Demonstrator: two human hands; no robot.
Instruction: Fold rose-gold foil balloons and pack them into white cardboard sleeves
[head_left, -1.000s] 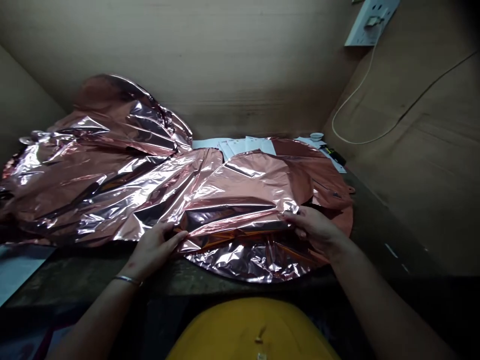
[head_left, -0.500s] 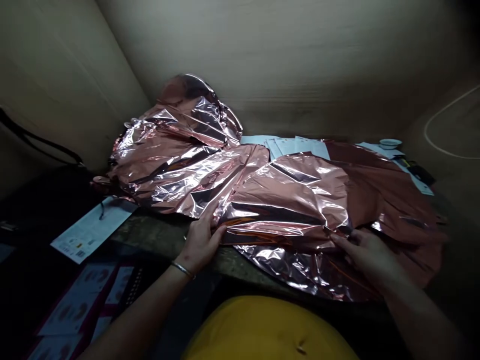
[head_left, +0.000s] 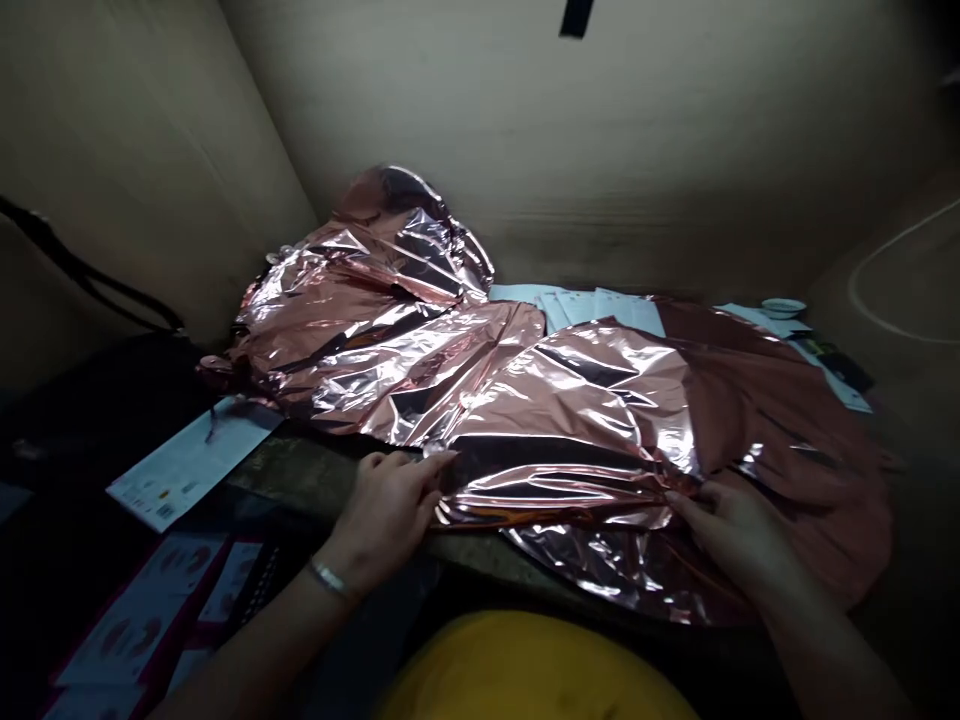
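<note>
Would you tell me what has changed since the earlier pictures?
The head view has swung left. The right hand has shifted to pinch the fold of the rose-gold foil balloon, which lies flatter, while the left hand rests at its end. The papers behind stayed put.

You are seeing nothing legible: the white leaflet (head_left: pixel 191 465) beside the rose-gold foil balloon (head_left: pixel 570 420) is showing tiny print and a barcode (head_left: pixel 161 511), and the pink-edged cards (head_left: pixel 142 610) are showing small print, all too dim to read
</note>
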